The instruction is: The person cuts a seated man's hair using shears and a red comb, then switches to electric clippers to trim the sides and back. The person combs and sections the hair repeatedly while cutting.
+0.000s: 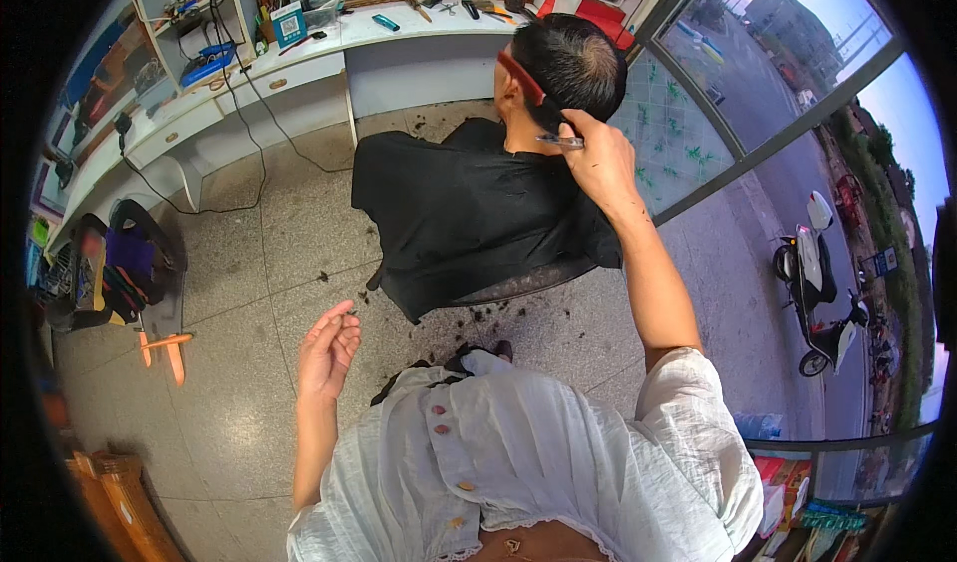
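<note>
A seated person with short dark hair (570, 69) sits at centre right, turned away toward the counter, draped in a black cape (469, 218). My right hand (603, 158) is closed at the back of the head. A red comb (521, 77) slants from its fingers past the person's ear. A thin silvery tool (560, 141), perhaps scissors, also pokes out of this hand; the rest of it is hidden by the fingers. Away from the person, my left hand (329, 348) hovers low over the floor, its fingers loosely curved, with no tool seen in it.
A white counter (419, 32) with combs, clippers and other tools runs along the back. Black cords (261, 153) hang down from it to the floor. A tool cart (110, 273) stands left. Cut hair (483, 315) lies under the chair. Glass panels (698, 114) border the right.
</note>
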Tool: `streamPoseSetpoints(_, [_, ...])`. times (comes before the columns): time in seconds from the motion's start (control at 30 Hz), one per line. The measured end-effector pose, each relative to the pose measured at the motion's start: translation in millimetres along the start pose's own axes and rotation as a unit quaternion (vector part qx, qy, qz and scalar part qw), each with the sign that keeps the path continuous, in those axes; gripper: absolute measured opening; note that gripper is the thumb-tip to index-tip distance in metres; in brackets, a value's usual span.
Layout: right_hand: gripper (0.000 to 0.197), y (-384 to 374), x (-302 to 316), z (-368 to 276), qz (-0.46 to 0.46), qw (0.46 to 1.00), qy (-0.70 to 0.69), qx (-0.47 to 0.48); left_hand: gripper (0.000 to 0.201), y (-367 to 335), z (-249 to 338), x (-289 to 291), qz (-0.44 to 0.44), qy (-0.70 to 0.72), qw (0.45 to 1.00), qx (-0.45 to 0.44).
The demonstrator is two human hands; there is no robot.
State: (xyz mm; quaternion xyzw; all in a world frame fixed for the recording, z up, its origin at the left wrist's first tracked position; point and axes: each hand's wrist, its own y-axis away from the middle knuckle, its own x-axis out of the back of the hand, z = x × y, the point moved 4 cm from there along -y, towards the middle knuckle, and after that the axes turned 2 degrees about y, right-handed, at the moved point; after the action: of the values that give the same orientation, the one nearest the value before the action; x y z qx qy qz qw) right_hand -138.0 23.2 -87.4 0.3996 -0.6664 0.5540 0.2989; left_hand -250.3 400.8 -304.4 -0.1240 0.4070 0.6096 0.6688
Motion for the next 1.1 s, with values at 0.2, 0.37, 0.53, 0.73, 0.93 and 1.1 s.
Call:
streamPoseSetpoints(0.2, [0.026,-22.3,26.7,-13.0,0.126,0.991,-0.027,-0.033,0.030,15.4,3.5,19.0,0.011,-0.006,1.000,0.017])
streamPoseSetpoints(0.37, [0.028,-50.4,14.8,-23.4,0.046,0.990,0.100,-0.085,0.029,36.3,9.2,43.0,0.041,0.000,0.999,0.013])
streamPoseSetpoints(0.53, [0.026,-40.0,-38.2,-61.5,-0.047,0.997,0.054,-0.026,0.029,57.6,15.8,61.6,0.058,0.025,0.998,-0.004])
streamPoseSetpoints(0.73, [0.025,27.5,-144.1,-173.7,-0.293,0.810,-0.508,0.028,0.039,72.9,32.0,86.2,0.088,-0.025,0.995,-0.031])
streamPoseSetpoints(0.93, [0.028,150.3,-202.8,-297.7,-0.661,0.477,-0.574,0.073,0.053,55.5,55.4,66.2,0.005,-0.009,0.992,-0.128])
streamPoseSetpoints(1.1, [0.031,157.1,-246.6,-332.0,-0.744,0.444,-0.486,0.118,0.052,10.8,84.2,77.1,0.045,-0.017,0.989,-0.143])
